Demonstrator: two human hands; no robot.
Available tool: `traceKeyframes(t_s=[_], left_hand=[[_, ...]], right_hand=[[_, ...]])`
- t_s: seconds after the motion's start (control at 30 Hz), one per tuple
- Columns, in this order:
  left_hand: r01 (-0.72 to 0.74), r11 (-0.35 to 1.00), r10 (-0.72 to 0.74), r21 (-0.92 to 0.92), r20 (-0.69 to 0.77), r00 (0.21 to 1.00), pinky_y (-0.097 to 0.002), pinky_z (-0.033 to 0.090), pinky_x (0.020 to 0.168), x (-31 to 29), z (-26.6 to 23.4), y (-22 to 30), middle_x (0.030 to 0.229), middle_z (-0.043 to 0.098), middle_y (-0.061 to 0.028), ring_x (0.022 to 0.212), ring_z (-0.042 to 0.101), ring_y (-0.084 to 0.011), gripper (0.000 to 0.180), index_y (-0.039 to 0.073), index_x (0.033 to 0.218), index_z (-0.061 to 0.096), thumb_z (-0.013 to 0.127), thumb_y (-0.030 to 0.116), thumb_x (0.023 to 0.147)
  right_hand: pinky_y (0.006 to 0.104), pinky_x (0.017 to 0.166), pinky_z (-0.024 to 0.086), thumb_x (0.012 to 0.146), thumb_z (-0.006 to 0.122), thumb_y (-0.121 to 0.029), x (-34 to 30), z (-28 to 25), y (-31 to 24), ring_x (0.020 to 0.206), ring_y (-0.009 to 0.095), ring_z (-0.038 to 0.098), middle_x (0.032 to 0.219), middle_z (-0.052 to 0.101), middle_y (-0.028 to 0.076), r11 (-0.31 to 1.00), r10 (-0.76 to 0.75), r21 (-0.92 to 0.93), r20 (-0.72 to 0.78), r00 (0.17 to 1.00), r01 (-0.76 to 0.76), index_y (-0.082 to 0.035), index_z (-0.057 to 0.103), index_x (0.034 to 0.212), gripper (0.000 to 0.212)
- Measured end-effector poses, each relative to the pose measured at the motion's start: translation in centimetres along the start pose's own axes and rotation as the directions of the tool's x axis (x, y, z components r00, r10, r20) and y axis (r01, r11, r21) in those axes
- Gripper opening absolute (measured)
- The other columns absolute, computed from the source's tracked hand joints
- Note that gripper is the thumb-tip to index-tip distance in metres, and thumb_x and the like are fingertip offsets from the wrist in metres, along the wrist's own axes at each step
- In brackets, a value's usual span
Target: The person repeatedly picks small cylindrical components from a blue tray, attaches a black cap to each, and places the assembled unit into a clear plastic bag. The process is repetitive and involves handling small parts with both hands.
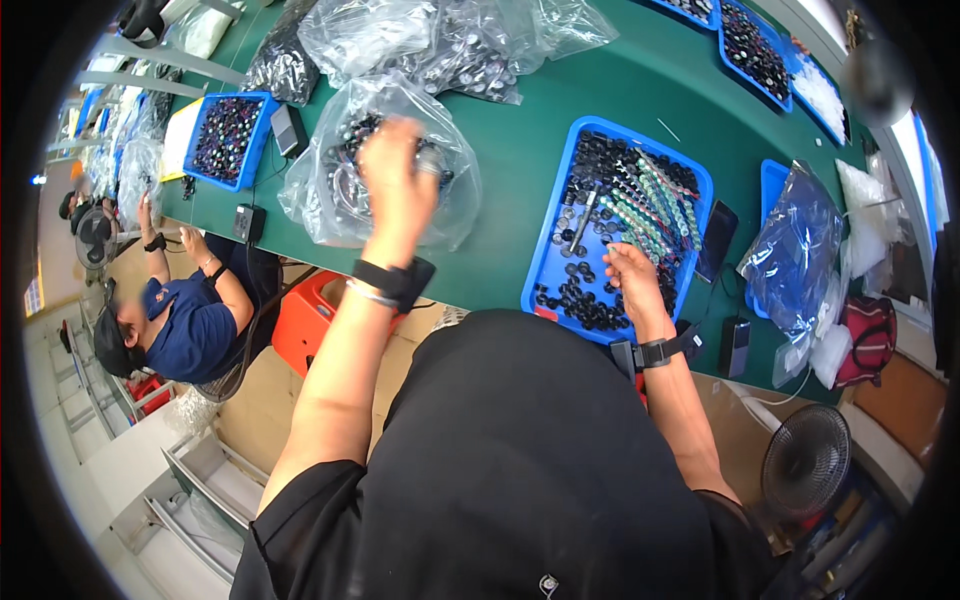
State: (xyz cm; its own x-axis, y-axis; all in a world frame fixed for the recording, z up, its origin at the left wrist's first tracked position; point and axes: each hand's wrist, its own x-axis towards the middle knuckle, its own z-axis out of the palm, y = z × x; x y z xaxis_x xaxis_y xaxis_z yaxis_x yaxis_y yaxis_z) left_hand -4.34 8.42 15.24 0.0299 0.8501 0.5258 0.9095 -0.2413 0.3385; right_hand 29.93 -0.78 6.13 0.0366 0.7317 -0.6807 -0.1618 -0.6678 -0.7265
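My left hand is over an open clear plastic bag holding small dark round pieces. Motion smears its fingers, so their grip cannot be made out. On the right, a blue tray contains many black round pieces and several rows of greenish and clear round pieces. A thin, dark, pen-like rod lies among them. Above the tray's near right part, my right hand has its thumb and fingertips pinched together. Whatever they hold, if anything, is too small to name.
A smartphone lies right of the tray, near a small black box. Filled plastic bags sit at the back. Another blue tray stands left, near a seated co-worker. A fan is at lower right.
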Motion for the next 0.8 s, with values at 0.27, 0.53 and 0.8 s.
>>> traceKeyframes(t_s=[0.27, 0.53, 0.8], left_hand=[[-0.416, 0.83, 0.533, -0.372, 0.748, 0.395, -0.0319, 0.037, 0.085, -11.8, 6.8, 9.8, 0.084, 0.061, -0.0026, 0.096, 0.049, -0.0203, 0.014, 0.008, 0.08, 0.067, 0.062, 0.02, 0.072], [0.167, 0.875, 0.313, -0.455, 0.793, 0.522, -0.0357, 0.046, 0.078, -11.4, 7.7, 10.5, 0.09, 0.065, -0.005, 0.087, 0.059, -0.0236, 0.018, 0.003, 0.097, 0.065, 0.058, 0.009, 0.082], [0.958, -0.033, 0.132, -0.285, 0.949, 0.287, -0.0262, 0.05, 0.087, -6.3, 3.9, 10.8, 0.106, 0.062, -0.0111, 0.095, 0.062, -0.0162, 0.037, -0.006, 0.121, 0.053, 0.058, 0.002, 0.086]], right_hand=[[0.0186, 0.057, 0.04, 0.093, 0.056, -0.017, -1.4, -1.4, 0.1, 0.07, 0.006, 0.052, 0.089, 0.06, 0.002, 0.998, 0.047, 0.028, 0.038, 0.998, -0.048, -0.003, 0.059, 0.11, 0.022], [0.0194, 0.059, 0.041, 0.093, 0.056, -0.015, -2.4, -1.3, -0.1, 0.07, 0.007, 0.052, 0.089, 0.06, 0.002, 0.997, 0.014, 0.078, 0.079, 0.997, -0.02, -0.003, 0.061, 0.107, 0.019], [0.0244, 0.073, 0.049, 0.091, 0.059, -0.011, -5.1, 1.8, -4.6, 0.081, 0.012, 0.06, 0.09, 0.062, 0.005, 0.989, -0.131, 0.102, 0.321, 0.938, 0.103, 0.0, 0.058, 0.106, 0.019]])
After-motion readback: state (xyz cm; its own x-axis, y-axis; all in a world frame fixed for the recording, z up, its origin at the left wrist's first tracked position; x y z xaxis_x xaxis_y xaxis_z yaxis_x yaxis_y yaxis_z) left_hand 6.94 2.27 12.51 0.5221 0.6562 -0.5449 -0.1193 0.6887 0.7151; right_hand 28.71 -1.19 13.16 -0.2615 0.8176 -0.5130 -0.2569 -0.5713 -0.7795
